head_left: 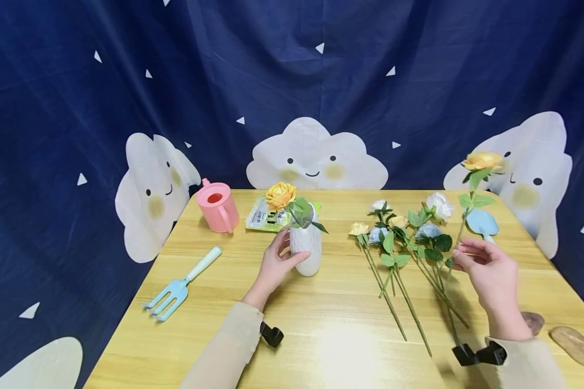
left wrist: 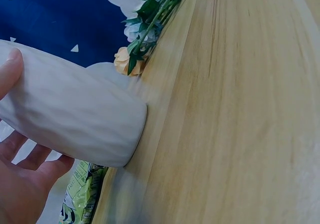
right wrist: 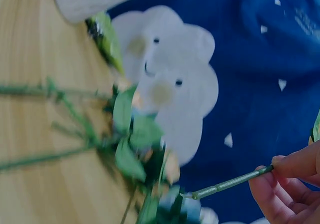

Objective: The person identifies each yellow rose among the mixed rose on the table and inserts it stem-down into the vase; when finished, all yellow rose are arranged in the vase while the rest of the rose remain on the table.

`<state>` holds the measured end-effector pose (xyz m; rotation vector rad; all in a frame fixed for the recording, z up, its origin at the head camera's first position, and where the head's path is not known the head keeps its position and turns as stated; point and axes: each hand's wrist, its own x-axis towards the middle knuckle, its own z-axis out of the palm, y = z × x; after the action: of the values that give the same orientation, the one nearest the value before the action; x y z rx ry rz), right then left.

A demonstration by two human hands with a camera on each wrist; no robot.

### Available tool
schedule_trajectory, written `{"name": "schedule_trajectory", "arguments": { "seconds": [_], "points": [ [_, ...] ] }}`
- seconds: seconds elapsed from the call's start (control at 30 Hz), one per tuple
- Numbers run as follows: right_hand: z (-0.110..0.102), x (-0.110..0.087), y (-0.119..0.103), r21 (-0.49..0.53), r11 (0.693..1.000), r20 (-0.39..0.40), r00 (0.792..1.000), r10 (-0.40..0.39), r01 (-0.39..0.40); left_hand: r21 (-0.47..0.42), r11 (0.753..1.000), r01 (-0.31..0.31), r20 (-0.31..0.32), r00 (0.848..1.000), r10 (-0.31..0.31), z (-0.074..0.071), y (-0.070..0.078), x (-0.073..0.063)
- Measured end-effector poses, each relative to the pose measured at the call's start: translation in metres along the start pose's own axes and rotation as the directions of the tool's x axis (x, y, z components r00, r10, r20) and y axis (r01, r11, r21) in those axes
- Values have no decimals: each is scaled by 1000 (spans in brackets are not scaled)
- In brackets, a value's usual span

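Observation:
My left hand (head_left: pixel 277 262) grips the white textured vase (head_left: pixel 309 251), thumb on the near side and fingers behind it. In the left wrist view, the vase (left wrist: pixel 75 109) has its base at the wooden tabletop. One orange-yellow rose (head_left: pixel 280 195) stands in it, its bloom leaning left over the rim. Off to the right, my right hand (head_left: pixel 491 275) pinches another yellow rose (head_left: pixel 483 161) by its stem, bloom upward. The right wrist view shows the green stem (right wrist: pixel 230 183) projecting from between thumb and fingers (right wrist: pixel 295 179), its cut end past them; the bloom is mostly outside that view.
Several white, blue and peach roses (head_left: pixel 394 237) lie between vase and right hand. A blue shovel (head_left: pixel 483 222) lies behind that hand, stones (head_left: pixel 576 344) near the right edge. Leftward are a pink watering can (head_left: pixel 218 208), a blue fork (head_left: pixel 175 292) and a green-white packet (head_left: pixel 263 216).

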<state>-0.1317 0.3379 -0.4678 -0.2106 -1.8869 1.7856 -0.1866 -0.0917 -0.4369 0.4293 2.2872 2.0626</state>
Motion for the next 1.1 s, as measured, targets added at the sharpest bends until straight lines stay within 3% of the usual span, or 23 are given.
{"name": "schedule_trajectory", "arguments": {
  "seconds": [0.07, 0.17, 0.2, 0.33, 0.6, 0.83, 0.93, 1.1],
  "points": [
    [22, -7, -27, 56, 998, 23, 1000, -14, 13, 0, 1000, 0, 2, 1000, 0, 0, 0, 0],
    [63, -22, -87, 118, 993, 50, 999, 16, -22, 3, 1000, -8, 4, 1000, 8, 0, 0, 0],
    [71, -21, -93, 123, 992, 65, 998, 5, -13, 6, 1000, -13, 4, 1000, 13, 0, 0, 0],
    [101, -17, -111, 144, 990, 135, 990, -29, 9, 8, 999, -39, 0, 999, 39, 0, -1, 1],
    [158, -3, -148, 115, 988, 254, 959, -127, 101, -24, 999, -43, -16, 999, 43, -1, -31, 12],
    [210, 10, -180, 213, 963, 294, 929, -227, 168, -14, 998, -56, -22, 998, 55, -2, -32, 11],
    [230, 13, -184, 249, 957, 321, 919, -227, 150, -21, 998, -59, -21, 998, 59, -2, -31, 10],
    [253, 13, -181, 220, 967, 353, 913, -204, 131, -17, 998, -67, -15, 998, 67, -1, -31, 10]
  ]
}}
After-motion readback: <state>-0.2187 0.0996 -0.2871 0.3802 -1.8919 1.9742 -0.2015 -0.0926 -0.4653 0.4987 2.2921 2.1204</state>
